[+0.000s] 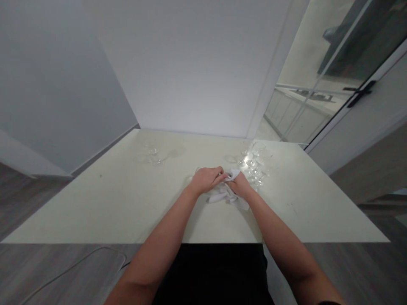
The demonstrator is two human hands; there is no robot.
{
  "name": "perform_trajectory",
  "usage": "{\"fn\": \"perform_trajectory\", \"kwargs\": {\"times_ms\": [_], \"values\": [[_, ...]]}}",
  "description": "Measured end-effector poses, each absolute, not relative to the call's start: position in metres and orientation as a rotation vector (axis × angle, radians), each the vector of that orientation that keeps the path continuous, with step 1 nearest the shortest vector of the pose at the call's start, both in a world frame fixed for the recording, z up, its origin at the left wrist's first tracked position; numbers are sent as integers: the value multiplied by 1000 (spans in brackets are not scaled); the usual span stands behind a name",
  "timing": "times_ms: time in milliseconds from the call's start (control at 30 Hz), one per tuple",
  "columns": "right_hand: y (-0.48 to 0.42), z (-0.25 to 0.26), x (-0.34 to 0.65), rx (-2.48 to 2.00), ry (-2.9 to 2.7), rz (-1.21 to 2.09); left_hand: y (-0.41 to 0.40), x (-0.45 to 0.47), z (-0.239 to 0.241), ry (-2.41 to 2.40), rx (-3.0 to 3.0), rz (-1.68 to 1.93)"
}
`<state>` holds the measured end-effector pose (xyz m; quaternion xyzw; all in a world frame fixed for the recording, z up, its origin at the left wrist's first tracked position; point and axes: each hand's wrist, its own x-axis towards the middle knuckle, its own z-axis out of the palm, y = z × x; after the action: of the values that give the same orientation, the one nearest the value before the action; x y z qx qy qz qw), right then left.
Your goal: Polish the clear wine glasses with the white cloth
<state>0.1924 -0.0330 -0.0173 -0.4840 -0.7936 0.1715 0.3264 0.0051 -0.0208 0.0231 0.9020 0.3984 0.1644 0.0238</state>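
White cloth (233,200), crumpled folds, between both hands (208,178), shiny clear glasses (251,163)

The fingers of the right hand (241,184) are partly hidden by the bunched white cloth (224,196); their grip cannot be determined. The left hand (208,178) obscures the area beneath its palm, where a faint clear edge shows; the object there cannot be identified. The clear stemmed glasses at right (253,163) overlap, preventing an exact count. The clear glasses at far left (154,156) have indistinct outlines. The tiny greenish speck (101,175) at left is too small to identify. The bottom edge cuts off both forearms and the black garment (219,275). The thin pale cable (76,263) at near left exits the bottom edge. The dark grey shape (346,46) behind the far-right panes is blurred and cropped.
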Motion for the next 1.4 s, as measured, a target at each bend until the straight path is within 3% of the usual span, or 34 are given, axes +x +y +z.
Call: {"fn": "perform_trajectory", "kwargs": {"times_ms": [200,367,433,700,867,967,1200,1400], "values": [[-35,-21,191,-1390,-2113,251,-23,7,22,1256,2702,451],[-33,-15,183,-1117,-1807,662,-23,8,25,1120,2855,796],[-34,-12,182,-1039,-1796,759,-24,9,26,1163,2887,753],[-36,-15,192,-1399,-2130,247,-22,10,19,1294,2692,301],[-32,-17,183,-1197,-1790,692,-23,12,25,1331,2815,648],[-33,-16,180,-1112,-1724,859,-25,13,27,1370,2840,643],[-33,-18,194,-1324,-2126,146,-24,14,20,1399,2761,383],[-29,-23,196,-1373,-2095,179,-23,16,19,1337,2779,493]]}}
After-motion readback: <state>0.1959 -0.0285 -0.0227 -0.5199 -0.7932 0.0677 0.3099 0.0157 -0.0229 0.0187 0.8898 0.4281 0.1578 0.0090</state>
